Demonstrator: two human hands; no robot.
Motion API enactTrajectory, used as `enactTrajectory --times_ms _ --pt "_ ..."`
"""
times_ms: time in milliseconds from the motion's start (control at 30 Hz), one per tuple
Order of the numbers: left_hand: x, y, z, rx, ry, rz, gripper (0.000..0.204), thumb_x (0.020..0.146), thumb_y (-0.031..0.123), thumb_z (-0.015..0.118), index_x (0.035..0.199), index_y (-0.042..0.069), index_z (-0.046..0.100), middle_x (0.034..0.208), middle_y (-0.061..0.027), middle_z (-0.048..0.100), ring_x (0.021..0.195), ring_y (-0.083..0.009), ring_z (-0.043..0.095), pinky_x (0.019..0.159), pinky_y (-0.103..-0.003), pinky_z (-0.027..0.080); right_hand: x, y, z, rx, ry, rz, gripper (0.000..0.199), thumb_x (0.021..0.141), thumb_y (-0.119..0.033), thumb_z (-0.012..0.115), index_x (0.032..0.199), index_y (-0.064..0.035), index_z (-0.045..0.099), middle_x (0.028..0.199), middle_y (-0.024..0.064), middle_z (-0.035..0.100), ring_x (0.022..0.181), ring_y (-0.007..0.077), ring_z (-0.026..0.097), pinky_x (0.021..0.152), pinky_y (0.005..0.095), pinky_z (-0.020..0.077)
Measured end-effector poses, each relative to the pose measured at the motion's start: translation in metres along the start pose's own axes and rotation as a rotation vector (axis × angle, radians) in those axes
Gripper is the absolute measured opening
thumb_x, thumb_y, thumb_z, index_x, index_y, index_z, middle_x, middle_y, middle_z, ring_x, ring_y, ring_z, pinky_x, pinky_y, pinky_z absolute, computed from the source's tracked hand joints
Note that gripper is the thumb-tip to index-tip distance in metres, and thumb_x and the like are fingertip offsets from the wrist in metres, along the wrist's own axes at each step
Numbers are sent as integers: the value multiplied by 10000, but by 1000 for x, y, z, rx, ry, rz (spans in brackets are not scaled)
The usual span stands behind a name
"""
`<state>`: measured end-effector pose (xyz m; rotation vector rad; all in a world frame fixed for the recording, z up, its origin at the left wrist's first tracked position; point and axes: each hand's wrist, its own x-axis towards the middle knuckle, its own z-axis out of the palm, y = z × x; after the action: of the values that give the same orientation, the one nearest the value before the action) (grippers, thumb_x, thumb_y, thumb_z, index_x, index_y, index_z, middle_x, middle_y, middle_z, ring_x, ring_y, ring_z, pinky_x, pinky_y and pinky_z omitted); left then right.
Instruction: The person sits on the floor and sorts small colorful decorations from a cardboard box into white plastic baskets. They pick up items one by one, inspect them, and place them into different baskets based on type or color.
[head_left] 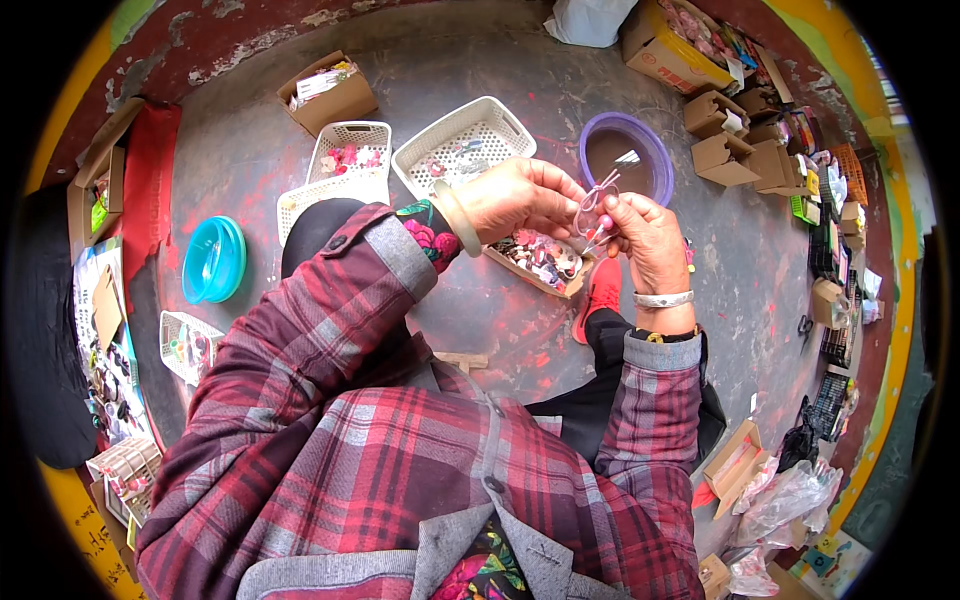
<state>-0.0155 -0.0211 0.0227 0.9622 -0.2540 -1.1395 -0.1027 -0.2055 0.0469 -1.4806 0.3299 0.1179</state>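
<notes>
Both hands pinch one small pink hair ornament [597,205].
Left hand [515,198] and right hand [645,232] clamp it mid-assembly above the floor; next needs steady fingertip alignment.

Both forearms, in red plaid sleeves, reach away from the body and meet in front of it. The left hand [512,198] comes in from the left with a pale bangle at its wrist, its fingers [565,190] bent and pinched together toward the right. The right hand [645,235] rises from the near right, a light band at its wrist, its fingertips closed just beside the left ones.
</notes>
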Motion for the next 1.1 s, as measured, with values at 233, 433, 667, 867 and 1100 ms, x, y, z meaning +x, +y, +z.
enactTrajectory --times_ms 233,433,667,867,1100 --pt "0 3 5 70 23 40 145 810 69 612 940 8 596 838 -47 615 770 -125 604 734 -248 498 0 -1 -5 -136 -13 -44 203 829 -210 617 885 -17 645 701 14 611 602 60 553 494 178 415" --pt "5 -6 -2 294 33 55 109 808 88 629 880 6 619 765 -19 611 716 -86 581 667 -217 478 -7 -17 -3 -46 -9 30 204 819 -216 635 877 -21 651 709 25 618 618 66 569 504 190 420" --pt "2 -4 4 441 34 48 125 807 107 638 868 -2 631 755 -19 618 704 -75 574 649 -212 474 -8 -13 -5 -223 -101 7 203 811 -196 635 885 -7 642 699 35 633 592 64 562 464 177 366" --pt "0 0 5 402 -3 36 128 805 116 641 867 4 633 755 -15 617 711 -73 568 665 -215 465 -6 -11 -4 -180 -115 -5 159 803 -179 639 807 -21 626 678 22 616 579 66 566 457 173 366" --pt "-1 1 5 406 -37 29 150 812 141 638 897 19 625 780 -6 614 709 -69 561 660 -216 460 -6 -11 3 -200 -108 -33 117 824 -130 608 842 -14 619 692 12 612 550 60 560 458 158 374"
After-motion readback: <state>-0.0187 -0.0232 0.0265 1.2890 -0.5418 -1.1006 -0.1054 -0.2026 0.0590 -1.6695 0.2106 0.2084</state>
